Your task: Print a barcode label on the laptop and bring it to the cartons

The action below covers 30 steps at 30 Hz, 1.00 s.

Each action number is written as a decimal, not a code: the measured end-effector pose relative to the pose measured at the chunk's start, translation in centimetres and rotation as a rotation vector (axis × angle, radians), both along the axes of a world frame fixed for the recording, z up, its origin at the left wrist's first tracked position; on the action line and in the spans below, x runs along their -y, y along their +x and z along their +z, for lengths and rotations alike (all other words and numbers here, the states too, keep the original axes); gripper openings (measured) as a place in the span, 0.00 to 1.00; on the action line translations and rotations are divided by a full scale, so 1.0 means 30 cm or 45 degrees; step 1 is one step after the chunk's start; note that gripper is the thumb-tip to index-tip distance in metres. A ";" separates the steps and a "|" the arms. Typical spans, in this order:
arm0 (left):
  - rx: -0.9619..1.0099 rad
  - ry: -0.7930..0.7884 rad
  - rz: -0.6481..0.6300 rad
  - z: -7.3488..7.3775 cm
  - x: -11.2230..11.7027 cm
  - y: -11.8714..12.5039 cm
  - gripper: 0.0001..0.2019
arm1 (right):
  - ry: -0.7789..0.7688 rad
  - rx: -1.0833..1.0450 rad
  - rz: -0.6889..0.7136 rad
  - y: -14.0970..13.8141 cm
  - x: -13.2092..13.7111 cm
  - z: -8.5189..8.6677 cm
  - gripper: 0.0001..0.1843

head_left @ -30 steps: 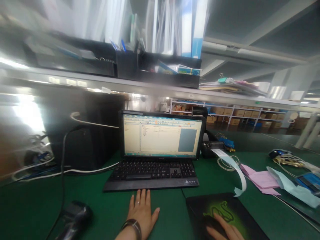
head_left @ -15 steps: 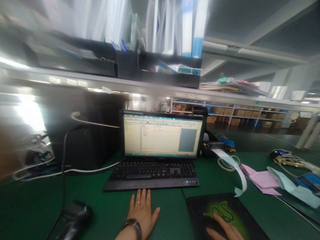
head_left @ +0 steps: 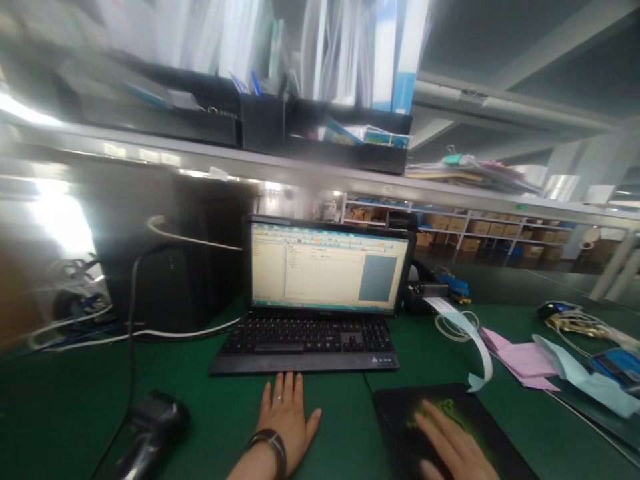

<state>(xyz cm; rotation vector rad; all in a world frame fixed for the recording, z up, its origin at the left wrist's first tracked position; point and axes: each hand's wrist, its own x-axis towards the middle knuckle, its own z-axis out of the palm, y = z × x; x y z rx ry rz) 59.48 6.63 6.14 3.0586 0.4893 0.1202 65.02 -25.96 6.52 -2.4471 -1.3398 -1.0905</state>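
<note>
Green desk (head_left: 200,413) under flat left hand (head_left: 286,420)

A long grey shelf (head_left: 320,175) is running across the scene above the green-covered desk (head_left: 60,407), carrying black trays (head_left: 345,143) and upright folders (head_left: 395,53). Bright light is glaring in below the shelf's left end, while racks of cardboard boxes (head_left: 480,233) are standing far behind its right half.
</note>
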 end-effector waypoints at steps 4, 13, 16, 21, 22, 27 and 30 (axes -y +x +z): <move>0.023 0.022 0.010 -0.009 0.000 0.004 0.37 | -0.002 -0.425 0.042 0.073 -0.189 0.218 0.20; 0.049 0.033 0.011 -0.021 -0.003 0.006 0.36 | -0.127 -0.607 0.199 0.398 -0.672 0.196 0.18; 0.051 0.021 0.022 -0.020 -0.002 0.006 0.36 | -0.148 -0.585 0.159 0.424 -0.719 0.176 0.19; 0.051 -0.007 0.023 -0.022 -0.004 0.005 0.36 | -0.171 -0.568 0.093 0.437 -0.737 0.166 0.20; 0.048 -0.013 0.022 -0.021 -0.005 0.005 0.36 | -0.167 -0.566 0.090 0.438 -0.739 0.165 0.20; 0.041 -0.019 0.016 -0.013 -0.004 0.007 0.36 | -0.115 -0.598 0.134 0.427 -0.733 0.179 0.19; 0.037 -0.018 0.022 -0.013 -0.004 0.008 0.36 | -0.029 -0.620 0.203 0.415 -0.675 0.199 0.19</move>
